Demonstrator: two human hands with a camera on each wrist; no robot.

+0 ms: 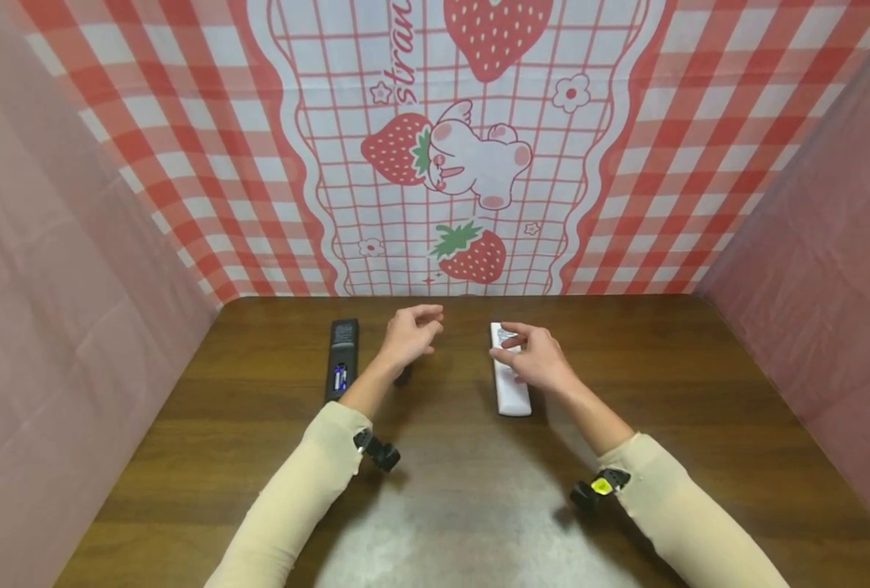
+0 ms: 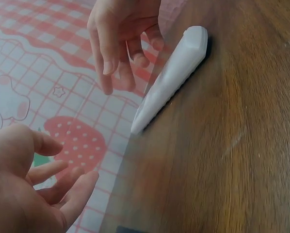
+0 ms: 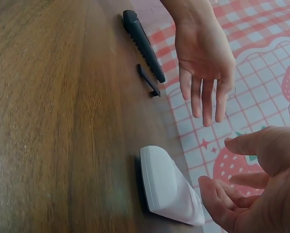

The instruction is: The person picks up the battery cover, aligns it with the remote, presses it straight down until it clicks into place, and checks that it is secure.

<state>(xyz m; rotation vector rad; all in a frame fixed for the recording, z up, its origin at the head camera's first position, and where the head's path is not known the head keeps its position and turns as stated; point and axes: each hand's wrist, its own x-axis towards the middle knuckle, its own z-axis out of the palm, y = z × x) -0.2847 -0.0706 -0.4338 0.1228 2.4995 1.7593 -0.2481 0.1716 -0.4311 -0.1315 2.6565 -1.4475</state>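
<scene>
A black remote control (image 1: 342, 357) lies face down on the table at the left, its battery compartment uncovered and blue batteries (image 1: 341, 377) showing inside. Beside it is a small black battery cover (image 3: 149, 81), largely hidden under the left arm in the head view. My left hand (image 1: 408, 335) is held over the table between the two remotes, fingers loosely extended and holding nothing. The white remote control (image 1: 511, 392) lies to the right. My right hand (image 1: 541, 357) overlaps its upper part in the head view; the right wrist view shows relaxed fingers (image 3: 217, 201) beside it, gripping nothing.
The brown wooden table (image 1: 442, 506) ends at a strawberry-patterned cloth backdrop (image 1: 471, 155). Pink cloth walls (image 1: 60, 269) stand on both sides. Each sleeve carries a small black wrist camera (image 1: 381, 453).
</scene>
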